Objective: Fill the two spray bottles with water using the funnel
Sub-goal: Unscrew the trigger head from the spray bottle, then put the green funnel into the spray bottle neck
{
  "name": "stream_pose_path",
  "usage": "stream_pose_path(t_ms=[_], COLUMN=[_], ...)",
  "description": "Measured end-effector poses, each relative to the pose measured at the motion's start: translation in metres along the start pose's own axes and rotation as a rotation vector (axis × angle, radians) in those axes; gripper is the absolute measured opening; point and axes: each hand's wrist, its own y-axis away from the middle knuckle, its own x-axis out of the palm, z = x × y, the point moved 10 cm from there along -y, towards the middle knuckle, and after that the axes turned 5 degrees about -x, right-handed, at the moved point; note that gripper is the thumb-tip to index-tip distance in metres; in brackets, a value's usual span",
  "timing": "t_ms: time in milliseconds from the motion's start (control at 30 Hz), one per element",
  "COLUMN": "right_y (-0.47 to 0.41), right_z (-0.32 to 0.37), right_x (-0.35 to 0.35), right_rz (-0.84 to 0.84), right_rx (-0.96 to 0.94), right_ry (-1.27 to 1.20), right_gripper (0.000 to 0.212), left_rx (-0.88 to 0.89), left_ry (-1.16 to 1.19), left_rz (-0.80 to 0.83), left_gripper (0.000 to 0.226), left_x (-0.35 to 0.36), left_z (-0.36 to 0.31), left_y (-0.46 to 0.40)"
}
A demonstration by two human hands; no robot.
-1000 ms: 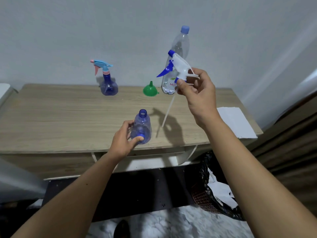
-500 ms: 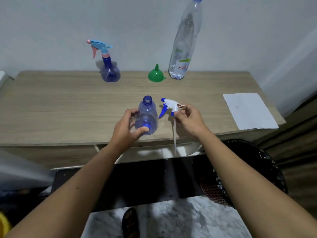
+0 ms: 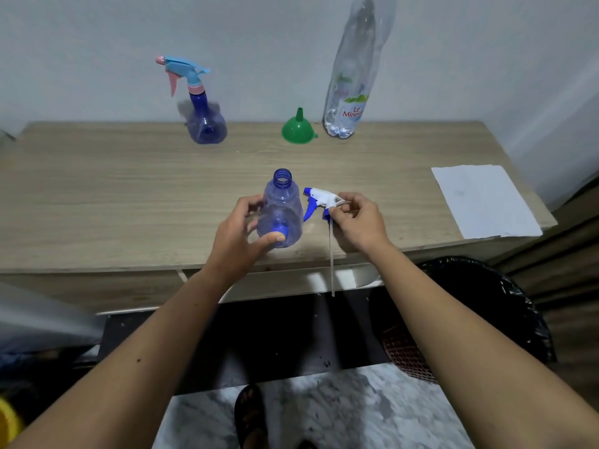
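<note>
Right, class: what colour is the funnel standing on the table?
Green: the funnel sits upside down beside the water bottle, clearest in the head view.

blue bottle, green funnel, white-and-blue sprayer head, wood-grain table.

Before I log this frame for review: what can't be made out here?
Head view, the only one:
- Water bottle: cap cut off by the top edge; its water level is hard to tell.
- Its label: text partly turned away.
- Spray head: rear part covered by right hand fingers.
- Far spray bottle: whether it holds water is unclear.
- Bin: contents too dark.
</note>
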Motion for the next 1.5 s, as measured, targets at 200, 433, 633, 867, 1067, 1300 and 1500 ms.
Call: stream_pose_path(t_ms=[200,433,633,867,1067,1300,1500], right_y=[-0.002,0.002,0.003,0.002,-0.021,-0.073,-0.13], right_z=[-0.002,-0.003,-0.005,0.013,0.054,0.088,0.099], right_x=[0.001,0.003,0.002,-0.011,-0.008,0.023,0.052], right_rz=[-0.009,-0.007,-0.008,-0.096,-0.16,-0.116,-0.084], right_rx=[-0.002,-0.006,-0.011,-0.083,-0.201,-0.252,-0.262], right_ry=[0.022,-0.017,-0.024,0.059,0.038,0.022,0.065], right_gripper=[0.04,0.04,0.036,0.04,0.038,0.05,0.067], left_rx=[0.005,0.017,0.024,0.023,-0.025,-0.001,-0.004], left_ry=[-0.005,-0.025,-0.021,-0.064,-0.023,-0.123,-0.103], left_rz=[0.008,0.001,-0.01,-0.01,-0.082,-0.063,-0.059], left_gripper=[0.077,0.07,0.073,0.075,0.07,0.072,0.071], left_x=[0.0,0.0,0.0,-0.001,-0.017,-0.028,-0.034], left_z=[-0.002,-0.005,-0.007,-0.005,0.003,0.008,0.018], left_y=[0.002,0.002,0.004,0.001,-0.008,-0.028,-0.037])
